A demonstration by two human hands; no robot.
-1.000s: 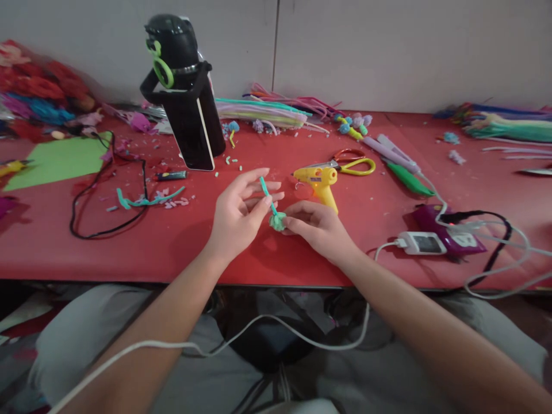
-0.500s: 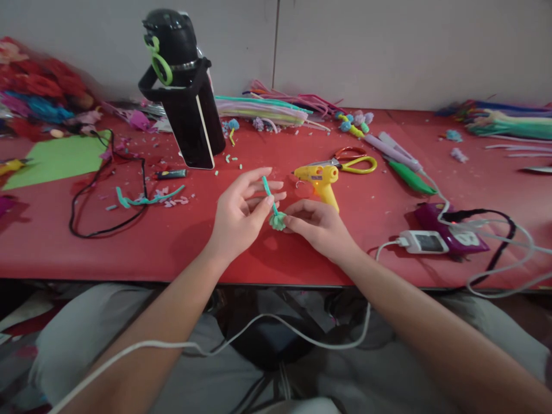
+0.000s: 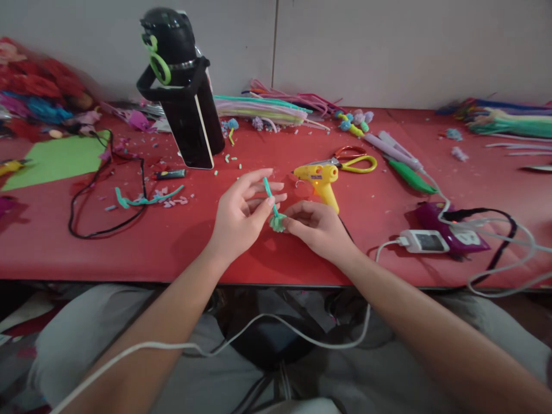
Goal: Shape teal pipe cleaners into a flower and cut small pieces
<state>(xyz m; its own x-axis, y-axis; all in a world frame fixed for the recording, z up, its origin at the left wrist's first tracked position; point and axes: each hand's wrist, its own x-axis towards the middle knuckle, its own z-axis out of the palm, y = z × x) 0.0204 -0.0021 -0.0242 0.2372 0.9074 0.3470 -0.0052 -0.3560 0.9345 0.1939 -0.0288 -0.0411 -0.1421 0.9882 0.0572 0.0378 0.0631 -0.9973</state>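
Observation:
Between my hands is a small green pipe-cleaner flower (image 3: 277, 223) with a teal pipe-cleaner stem (image 3: 269, 193) pointing up and to the left. My left hand (image 3: 244, 210) pinches the stem between thumb and fingers, its other fingers stretched out behind. With thumb and fingertips closed, my right hand (image 3: 317, 227) grips the right edge of the flower; the fingertips are partly hidden. Just beyond my right hand lies a yellow hot glue gun (image 3: 318, 178) with a small orange light showing. Scissors (image 3: 356, 161) with red and yellow handles lie behind it.
A tall black bottle (image 3: 190, 109) stands at the back left, a phone leaning on it. Bundles of pipe cleaners (image 3: 267, 109) lie along the wall. Teal pieces (image 3: 150, 200), scraps and a black cable are on the left. A purple power bank (image 3: 468, 238) with cables sits right.
Both hands keep their hold on the flower and stem, almost still. The view has shifted very slightly, and a dark cord now shows beside my right hand.

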